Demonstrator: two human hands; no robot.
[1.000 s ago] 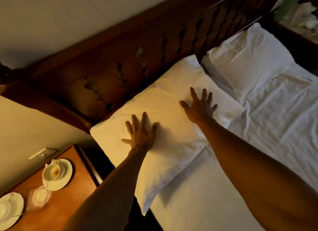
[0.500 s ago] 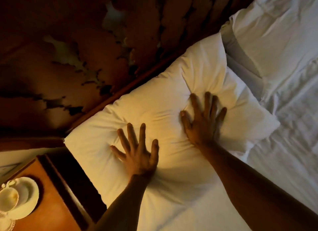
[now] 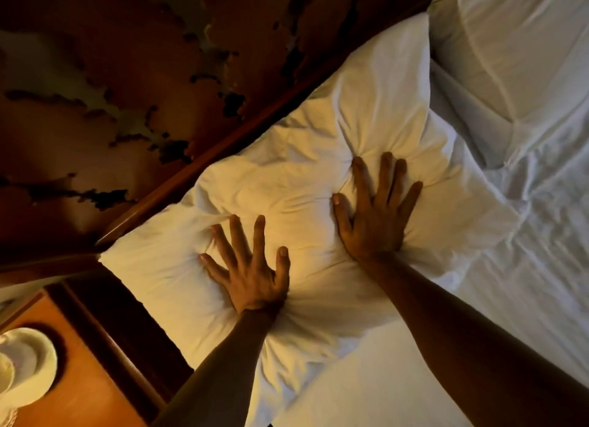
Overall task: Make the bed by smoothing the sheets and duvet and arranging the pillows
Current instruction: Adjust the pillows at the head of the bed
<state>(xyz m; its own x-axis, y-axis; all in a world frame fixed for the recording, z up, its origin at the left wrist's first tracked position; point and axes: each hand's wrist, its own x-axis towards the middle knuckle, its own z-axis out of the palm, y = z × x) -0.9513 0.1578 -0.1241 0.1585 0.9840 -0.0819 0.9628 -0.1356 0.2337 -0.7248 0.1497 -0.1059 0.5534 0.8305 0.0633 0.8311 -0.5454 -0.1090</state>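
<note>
A white pillow (image 3: 296,184) lies against the wooden headboard (image 3: 134,85) at the near side of the bed. Both my hands press flat into it with fingers spread. My left hand (image 3: 248,267) is sunk into its near left part, and my right hand (image 3: 376,213) pushes into its middle right. Deep creases radiate from each palm. A second white pillow (image 3: 516,44) lies further right along the headboard. The white sheet (image 3: 526,283) covers the mattress to the right, lightly wrinkled.
A wooden bedside table (image 3: 79,385) stands at the lower left, close to the bed's edge. A white cup and saucer (image 3: 25,363) sit on it at the frame's left edge. A dark gap runs between table and mattress.
My head has moved closer to the pillow. Both hands have pushed deeper into it, and the creases around the palms have grown.
</note>
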